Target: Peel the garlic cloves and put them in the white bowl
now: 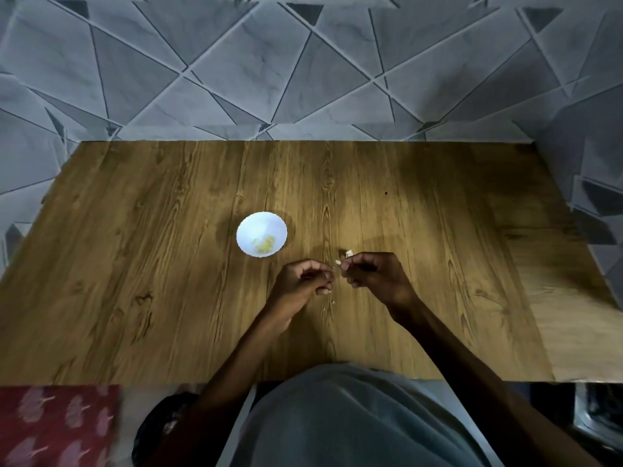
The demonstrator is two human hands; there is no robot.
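Currently, the white bowl [256, 224], left of frame centre, holds several peeled cloves [264, 246]. The right hand [374, 278] pinches a garlic clove [338, 262] at frame centre, just beside the curled left hand [303, 279]. Whether the left hand holds anything cannot be told. One pale piece [349, 253] lies on the table [151, 230] just above. The task appears partly done.

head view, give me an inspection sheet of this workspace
surface: wooden table, dimly lit.
job's things: white bowl left of centre, yellowish peeled cloves inside; a pale garlic piece held by the right hand; a second piece on the table just beyond it.
clutter: small pale flecks on the table by the left hand.
hands: right hand pinches the garlic piece; left hand's fingers are curled close by, contents unclear.
cables: nothing seen.
surroundings: grey triangle-patterned tiled wall behind; red patterned cloth at lower left.
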